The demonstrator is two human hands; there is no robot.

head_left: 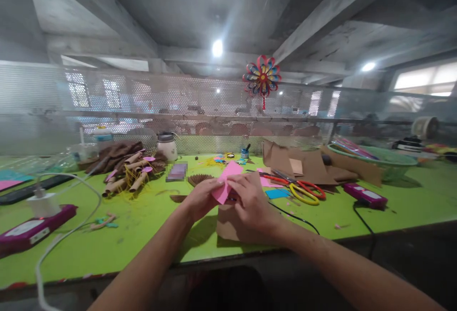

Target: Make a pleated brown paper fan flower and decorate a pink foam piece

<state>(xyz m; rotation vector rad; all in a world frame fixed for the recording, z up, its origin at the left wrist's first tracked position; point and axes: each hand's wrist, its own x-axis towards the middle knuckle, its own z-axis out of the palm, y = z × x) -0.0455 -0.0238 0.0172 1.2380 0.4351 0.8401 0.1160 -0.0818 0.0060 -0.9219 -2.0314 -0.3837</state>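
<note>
A piece of pink paper [228, 176] is held between my two hands above the table's front middle. The fingers of my left hand [203, 198] pinch its left side. My right hand [250, 200] closes on its right side with bent fingers. Below my right hand stands a brown paper piece [228, 227], partly covered by the hand. Just behind my left hand lies a pleated brown paper fan [198, 180]. To the right of my hands are scissors with yellow handles [303, 195], scissors with red handles [316, 188] and a blue paper piece [277, 193].
On the green table [143, 239], rolled brown paper tubes [137, 182] lie left. A purple power strip [39, 227] with a white cable [60, 242] is at the left edge. Another purple strip [366, 195], brown sheets [293, 158] and a green basket [396, 163] are right. A jar [166, 148] stands behind.
</note>
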